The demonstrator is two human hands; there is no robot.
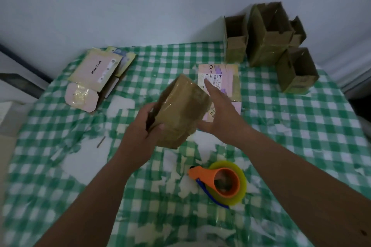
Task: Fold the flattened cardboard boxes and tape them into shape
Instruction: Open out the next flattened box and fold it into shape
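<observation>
Cardboard box (pixel 181 109) held tilted above the checked tablecloth (pixel 301 136), long axis leaning up-right; left hand (pixel 140 136) grips its edge, right hand (pixel 221 114) flat against it. Tape dispenser (pixel 222 183) sits nearer; folded boxes (pixel 269 42) behind.

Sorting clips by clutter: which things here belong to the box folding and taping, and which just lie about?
Job: cardboard box gripped by the left hand, right hand flat against it; tape dispenser; flattened boxes; flat printed box; folded boxes.
Lying about: small stick; checked tablecloth.
</observation>
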